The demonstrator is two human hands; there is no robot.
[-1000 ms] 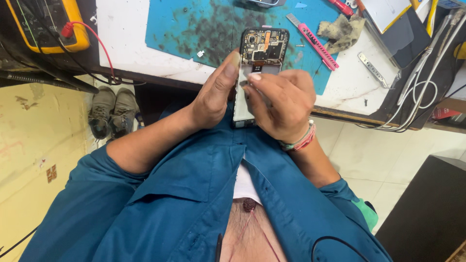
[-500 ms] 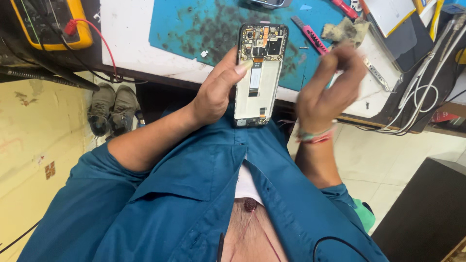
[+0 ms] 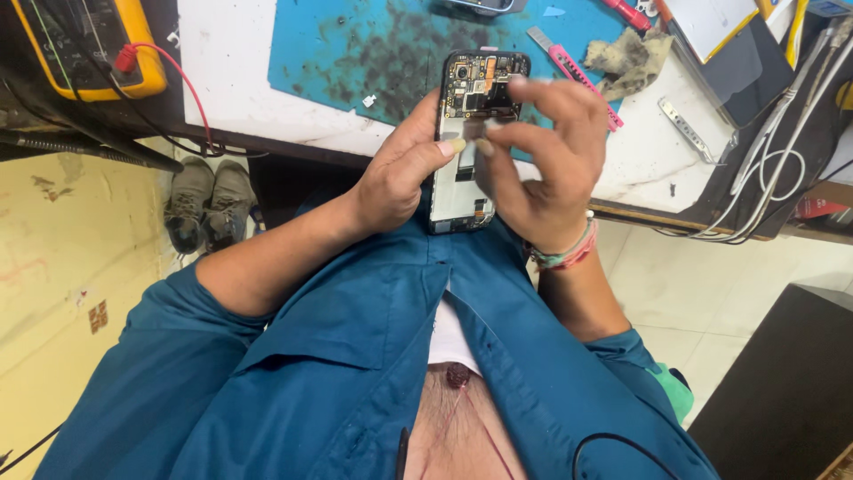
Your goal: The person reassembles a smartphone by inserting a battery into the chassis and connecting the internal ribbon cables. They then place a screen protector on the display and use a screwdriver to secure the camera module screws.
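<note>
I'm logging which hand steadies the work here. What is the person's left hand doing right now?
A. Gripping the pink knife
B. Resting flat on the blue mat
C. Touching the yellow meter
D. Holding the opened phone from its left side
D: the left hand grips the opened phone along its left edge, thumb on its face, while the right hand pinches at the phone's middle; the pink knife lies untouched on the blue mat.

Mat (image 3: 373, 44) lying mostly bare ahead of phone (image 3: 471, 133). Pink knife (image 3: 577, 67), rag (image 3: 631, 55), metal strip (image 3: 684, 129) crowding right side. Cables (image 3: 773, 169) blocking far right; meter (image 3: 89, 44), red lead (image 3: 191, 98) sitting left.
</note>
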